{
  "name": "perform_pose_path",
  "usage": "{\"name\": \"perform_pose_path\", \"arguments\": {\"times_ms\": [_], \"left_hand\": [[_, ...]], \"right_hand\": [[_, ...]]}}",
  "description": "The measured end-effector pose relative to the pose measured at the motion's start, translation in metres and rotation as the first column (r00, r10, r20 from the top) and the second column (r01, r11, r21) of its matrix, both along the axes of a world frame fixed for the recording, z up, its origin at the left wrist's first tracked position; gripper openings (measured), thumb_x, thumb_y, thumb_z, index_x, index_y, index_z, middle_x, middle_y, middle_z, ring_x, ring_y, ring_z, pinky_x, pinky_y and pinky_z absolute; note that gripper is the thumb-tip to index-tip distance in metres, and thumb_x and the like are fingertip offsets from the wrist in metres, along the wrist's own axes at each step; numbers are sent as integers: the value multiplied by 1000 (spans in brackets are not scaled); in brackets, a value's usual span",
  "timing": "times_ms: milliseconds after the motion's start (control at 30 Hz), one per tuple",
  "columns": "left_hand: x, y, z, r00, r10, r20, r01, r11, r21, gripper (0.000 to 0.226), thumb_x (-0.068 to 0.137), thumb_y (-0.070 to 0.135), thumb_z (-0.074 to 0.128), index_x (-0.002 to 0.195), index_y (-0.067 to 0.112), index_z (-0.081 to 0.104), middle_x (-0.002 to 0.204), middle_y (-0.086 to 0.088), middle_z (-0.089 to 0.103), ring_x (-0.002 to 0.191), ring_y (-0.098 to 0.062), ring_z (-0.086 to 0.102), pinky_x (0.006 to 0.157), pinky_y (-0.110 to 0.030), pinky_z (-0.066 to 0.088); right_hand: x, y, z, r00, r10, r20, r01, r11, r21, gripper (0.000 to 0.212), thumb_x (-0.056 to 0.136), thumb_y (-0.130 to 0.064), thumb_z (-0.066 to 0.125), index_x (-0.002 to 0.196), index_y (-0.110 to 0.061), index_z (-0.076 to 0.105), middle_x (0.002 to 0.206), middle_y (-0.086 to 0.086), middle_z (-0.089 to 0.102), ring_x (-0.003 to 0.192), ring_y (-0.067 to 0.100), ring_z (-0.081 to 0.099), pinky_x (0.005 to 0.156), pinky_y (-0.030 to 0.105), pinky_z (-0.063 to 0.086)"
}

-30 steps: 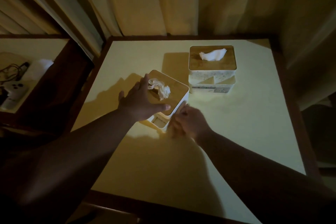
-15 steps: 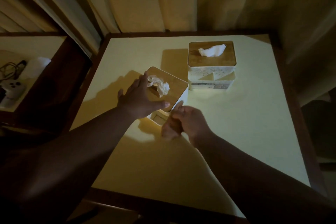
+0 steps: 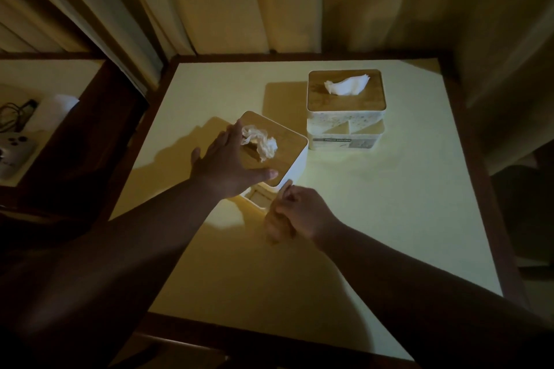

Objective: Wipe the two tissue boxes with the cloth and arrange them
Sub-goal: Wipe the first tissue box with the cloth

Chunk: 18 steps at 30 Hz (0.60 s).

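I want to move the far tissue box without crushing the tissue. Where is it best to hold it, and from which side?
Probably by its two side walls, coming down from above with the fingers spread over the left and right edges. The far tissue box stands upright and apart from the near box, so both sides are free. Its wooden lid has tissue sticking up in the middle, so avoid the centre.

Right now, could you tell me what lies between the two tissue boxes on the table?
Nothing: in the head view, only bare tabletop separates the near tissue box from the far tissue box.
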<state>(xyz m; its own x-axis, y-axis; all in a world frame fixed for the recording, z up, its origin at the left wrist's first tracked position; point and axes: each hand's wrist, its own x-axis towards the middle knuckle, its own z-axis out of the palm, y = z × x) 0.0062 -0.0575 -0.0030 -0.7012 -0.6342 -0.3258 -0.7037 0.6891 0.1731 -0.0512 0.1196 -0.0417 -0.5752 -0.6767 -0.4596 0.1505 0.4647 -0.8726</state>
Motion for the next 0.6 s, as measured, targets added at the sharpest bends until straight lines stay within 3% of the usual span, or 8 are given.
{"name": "perform_pose_path", "arguments": {"times_ms": [67,200,233,300,367,500,533,600], "left_hand": [[0,-1,-2,1000,-1,1,1,1000,-4,129,68,90,59,158,37,-18,171,7,-5,157,-19,3,122,-57,2],[0,-1,-2,1000,-4,13,5,1000,-12,128,69,89,58,158,37,-18,171,6,-7,157,-21,2,122,-58,1],[0,0,-1,1000,-7,14,7,1000,-17,129,68,90,57,158,37,-18,171,6,-7,157,-21,2,122,-58,1],[0,-1,-1,1000,-15,9,15,1000,-20,129,68,91,56,158,37,-18,171,6,-6,157,-21,3,122,-58,1],[0,-1,0,1000,-17,4,18,1000,-19,128,68,90,57,158,37,-18,171,6,-6,157,-20,3,122,-58,1],[0,0,-2,1000,-21,7,21,1000,-22,127,69,90,57,158,37,-17,171,7,-8,157,-20,3,122,-57,1],[0,0,-2,1000,-21,8,21,1000,-23,127,69,90,57,158,37,-17,171,7,-8,157,-20,3,122,-57,1],[0,-1,-1,1000,-21,15,22,999,-26,127,69,91,56,158,37,-17,171,7,-7,157,-21,4,122,-57,1]], "right_hand": [[-10,-3,1,998,0,-63,0,1000,7,29,90,-6,63,61,-8,66,54,0,62,48,10,58,55,24,45],[-40,-11,5,929,-354,108,367,920,-136,30,99,-14,55,70,-12,56,57,5,60,47,21,57,47,29,49],[-38,-10,4,943,-329,53,333,933,-139,33,102,-17,53,69,-12,55,56,4,60,46,20,57,48,30,50],[-31,-7,-4,977,-60,-205,67,997,26,37,100,-21,54,64,-14,58,59,1,64,53,16,61,58,34,53],[-28,-5,-5,970,103,-219,-79,990,118,30,91,-20,64,61,-16,63,63,3,68,58,18,65,65,39,56],[-50,-11,1,948,-315,38,317,940,-123,22,95,-16,59,73,-14,62,58,-2,64,53,19,64,54,36,56],[-53,-12,2,929,-362,73,368,920,-131,22,100,-19,55,82,-8,61,61,0,64,54,21,65,52,34,55],[-48,-14,-6,963,-259,-68,257,966,-36,22,99,-19,53,88,-2,60,73,6,66,65,21,64,60,29,52]]}}
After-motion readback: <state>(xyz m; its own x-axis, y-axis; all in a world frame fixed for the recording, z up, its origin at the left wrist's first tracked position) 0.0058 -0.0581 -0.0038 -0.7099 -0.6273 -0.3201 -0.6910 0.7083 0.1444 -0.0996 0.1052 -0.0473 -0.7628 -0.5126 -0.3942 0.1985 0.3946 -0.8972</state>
